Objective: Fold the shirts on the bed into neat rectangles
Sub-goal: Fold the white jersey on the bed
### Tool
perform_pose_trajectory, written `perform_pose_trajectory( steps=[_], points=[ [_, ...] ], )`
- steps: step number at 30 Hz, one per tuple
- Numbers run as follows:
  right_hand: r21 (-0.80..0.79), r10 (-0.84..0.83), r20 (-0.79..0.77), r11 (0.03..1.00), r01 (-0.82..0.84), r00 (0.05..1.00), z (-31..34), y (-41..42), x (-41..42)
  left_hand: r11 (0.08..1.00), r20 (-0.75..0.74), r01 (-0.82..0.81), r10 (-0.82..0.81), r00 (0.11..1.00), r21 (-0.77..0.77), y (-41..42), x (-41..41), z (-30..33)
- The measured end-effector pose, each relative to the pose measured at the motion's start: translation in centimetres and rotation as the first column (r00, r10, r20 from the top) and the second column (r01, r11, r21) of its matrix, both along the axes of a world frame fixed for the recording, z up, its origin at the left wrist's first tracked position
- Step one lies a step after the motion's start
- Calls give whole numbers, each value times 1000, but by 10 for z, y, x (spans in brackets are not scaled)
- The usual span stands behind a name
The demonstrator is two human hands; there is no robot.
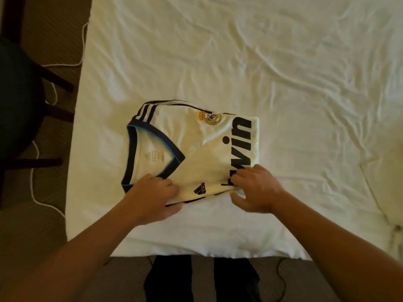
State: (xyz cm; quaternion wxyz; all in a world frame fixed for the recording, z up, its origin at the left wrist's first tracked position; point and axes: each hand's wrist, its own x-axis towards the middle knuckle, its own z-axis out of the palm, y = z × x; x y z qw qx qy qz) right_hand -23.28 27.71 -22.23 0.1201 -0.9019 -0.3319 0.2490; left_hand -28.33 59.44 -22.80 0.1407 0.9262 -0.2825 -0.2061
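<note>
One folded white shirt [196, 149] lies near the bed's [283, 73] near edge. We read "win" in black; crest blurred, possibly a football club's. Left hand [152, 192] and right hand [255, 188] pinch its near edge.

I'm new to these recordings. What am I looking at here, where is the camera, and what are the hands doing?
There is no machine here: a person wears one camera on the head, looking down at their own arms. A white football shirt, already folded into a rough rectangle, lies on a bed with a wrinkled white sheet. The left hand and right hand each grip the shirt's near edge, thumbs tucked below it. A dark chair and a white cable are on the floor at the left.
</note>
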Motion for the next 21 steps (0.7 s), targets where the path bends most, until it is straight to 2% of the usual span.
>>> perform_pose_trajectory(
  steps=[2,5,6,8,10,12,15,18,21],
  points=[
    [164,-141,61,978,129,988,0,8,20,992,63,-86,92,994,-93,-8,32,3],
    [313,-404,160,886,342,901,-6,22,58,945,250,-273,312,917,-179,-18,99,6],
    [300,-474,170,860,413,864,-8,27,71,936,275,-314,348,896,-159,-19,121,6],
    [162,-552,140,832,531,822,-13,33,97,926,226,-375,375,899,-45,-21,156,-1],
    [32,-551,78,834,550,831,-19,35,116,927,148,-373,364,920,34,-21,174,-15],
    [-18,-528,36,849,528,849,-24,34,129,932,119,-356,347,930,68,-19,179,-24],
    [-39,-494,-4,869,493,869,-27,33,138,913,112,-401,392,913,72,-14,181,-24],
    [-3,-556,-90,830,558,826,-25,35,142,864,7,-500,500,866,65,-7,183,-19],
    [-66,-467,33,881,468,884,-31,36,139,865,-55,-476,489,871,159,-5,185,-14]
  ],
)
